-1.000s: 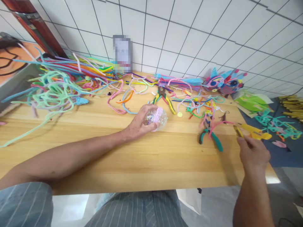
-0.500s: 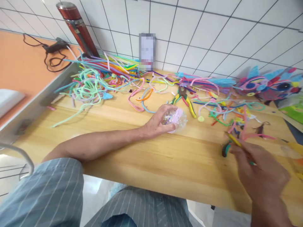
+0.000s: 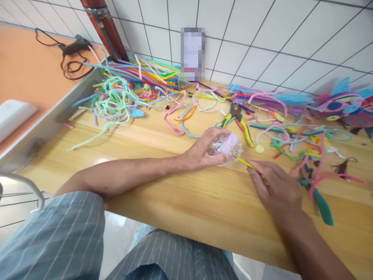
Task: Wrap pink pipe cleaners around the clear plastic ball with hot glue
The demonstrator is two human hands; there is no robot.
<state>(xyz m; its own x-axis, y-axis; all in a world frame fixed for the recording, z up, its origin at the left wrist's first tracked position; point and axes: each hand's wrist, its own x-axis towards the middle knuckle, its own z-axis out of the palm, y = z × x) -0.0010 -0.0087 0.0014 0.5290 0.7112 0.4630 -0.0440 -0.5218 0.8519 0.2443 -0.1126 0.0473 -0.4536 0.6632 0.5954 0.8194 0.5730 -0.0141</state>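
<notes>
My left hand [image 3: 201,151] rests on the table, fingers and thumb curled around a rounded clear plastic piece [image 3: 236,148]. Lilac and small coloured bits show in or on that piece; part of it is hidden by my fingers. A thin yellow pencil-like stick [image 3: 245,161] is pinched in my right hand [image 3: 276,186], its dark tip at the right side of the clear piece. Whether the tip touches it I cannot tell. Just behind lie yellow-and-green pliers [image 3: 247,134] with their handles apart. Green-handled pliers [image 3: 323,208] lie beyond my right hand.
Pipe cleaners in many colours lie in a tangled heap [image 3: 113,99] at left and a bundle [image 3: 271,99] at back right. A phone-like object [image 3: 192,54] and a red flask [image 3: 106,29] stand by the tiled wall. A colourful fish-like craft [image 3: 338,105] sits far right.
My right hand has come left from the table's right side, bringing the yellow stick to the clear piece. The green-handled pliers are now uncovered. My left hand keeps its hold; the view has shifted slightly.
</notes>
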